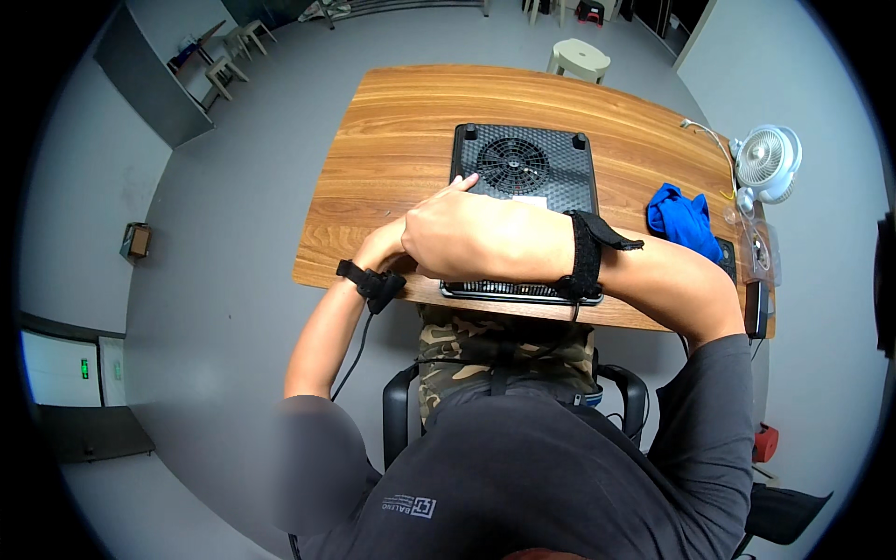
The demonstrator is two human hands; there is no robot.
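A flat black appliance (567, 182) lies on the table in front of me, its underside up. It looks like an induction cooker, with a round fan grille (513, 165) and small feet at its far corners. My right arm crosses over it to the left. My right hand (431, 235) is closed at the appliance's left side; its fingers and anything in them are hidden. Partly behind it, my left hand (390, 241) reaches up along the same side, with a finger stretched out onto the appliance's left edge. A pale label shows just beyond my right forearm.
A blue cloth (683, 221) lies on the table to the right, near a clear plastic box (761, 252) and a black oblong object (756, 310). A white fan (768, 163) stands at the right edge with a cable. Beyond the table is a pale stool (580, 60).
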